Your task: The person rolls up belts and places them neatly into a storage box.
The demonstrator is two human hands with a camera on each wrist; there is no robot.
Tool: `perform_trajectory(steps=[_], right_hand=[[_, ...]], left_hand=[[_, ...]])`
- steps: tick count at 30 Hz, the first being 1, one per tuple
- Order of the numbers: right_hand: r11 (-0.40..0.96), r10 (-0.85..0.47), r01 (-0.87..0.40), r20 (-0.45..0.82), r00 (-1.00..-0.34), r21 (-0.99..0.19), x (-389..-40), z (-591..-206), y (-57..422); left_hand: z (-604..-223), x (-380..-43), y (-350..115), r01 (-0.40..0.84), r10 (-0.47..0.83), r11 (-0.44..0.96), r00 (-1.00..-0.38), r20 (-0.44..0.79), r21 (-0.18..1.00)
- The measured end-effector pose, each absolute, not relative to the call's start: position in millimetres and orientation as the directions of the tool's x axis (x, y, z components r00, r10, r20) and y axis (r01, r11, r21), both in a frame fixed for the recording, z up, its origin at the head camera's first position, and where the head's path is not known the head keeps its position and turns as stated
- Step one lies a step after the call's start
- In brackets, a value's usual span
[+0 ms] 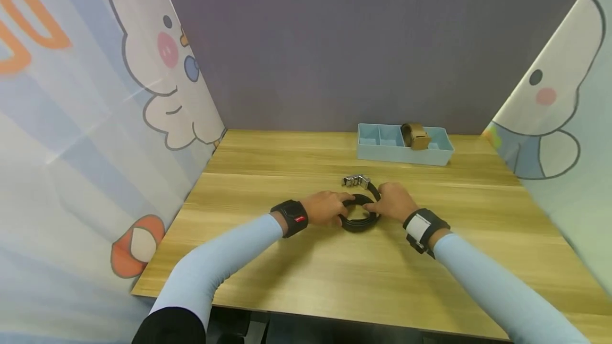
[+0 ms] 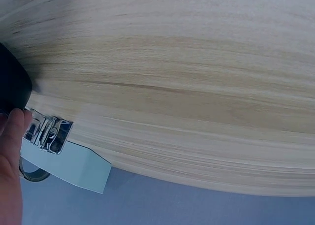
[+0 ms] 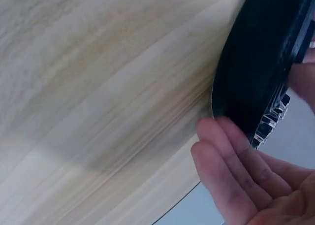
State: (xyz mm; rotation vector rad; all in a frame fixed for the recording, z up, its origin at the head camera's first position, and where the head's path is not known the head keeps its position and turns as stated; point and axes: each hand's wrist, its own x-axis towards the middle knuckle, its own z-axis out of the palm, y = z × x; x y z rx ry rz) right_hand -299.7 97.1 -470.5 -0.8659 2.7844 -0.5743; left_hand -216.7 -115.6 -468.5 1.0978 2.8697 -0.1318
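Observation:
A black belt point(image 1: 358, 224) lies coiled into a ring on the table, and its silver buckle point(image 1: 356, 180) sticks out at the far side on a short free length. My left hand point(image 1: 326, 208) grips the left side of the coil, fingers at its rim. On the opposite side, my right hand point(image 1: 394, 201) holds the coil where the free length leaves it. In the right wrist view the belt point(image 3: 261, 57) stands on edge, with curled fingers point(image 3: 231, 161) against its outer face. The left wrist view catches only part of the belt point(image 2: 14, 82) and the buckle point(image 2: 51, 131).
A light blue divided organizer point(image 1: 401, 155) stands at the back of the table, right of centre. Across it sits a tan looped strap point(image 1: 416, 137) with a block-like front. The wooden table point(image 1: 268, 158) meets a grey wall point(image 1: 325, 57) behind, with printed cloths on both sides.

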Motion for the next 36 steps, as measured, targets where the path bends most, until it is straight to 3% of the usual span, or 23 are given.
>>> perform_trajectory(steps=[14,18,23,28,36], right_hand=[[0.740,-0.592,-0.555,0.024,-0.806,-0.379,-289.6,-478.1,89.7],[0.738,-0.595,-0.561,0.032,-0.803,-0.374,-288.0,-478.3,89.4],[0.745,-0.598,-0.577,0.046,-0.800,-0.335,-286.3,-481.3,87.5],[0.745,-0.596,-0.583,0.070,-0.800,-0.324,-285.8,-480.3,84.4],[0.748,-0.589,-0.566,0.045,-0.807,-0.348,-292.2,-481.0,89.7]], left_hand=[[-463.8,-220.9,-110.4,0.671,0.666,0.741,-0.730,-0.154,0.024],[-461.7,-232.1,-110.6,0.621,0.626,0.780,-0.776,-0.079,0.080],[-467.2,-251.8,-112.8,0.505,0.502,0.863,-0.856,0.121,-0.010],[-474.5,-263.8,-116.1,0.417,0.421,0.907,-0.903,0.089,-0.060],[-471.4,-267.8,-118.6,0.382,0.386,0.921,-0.921,0.048,-0.070]])
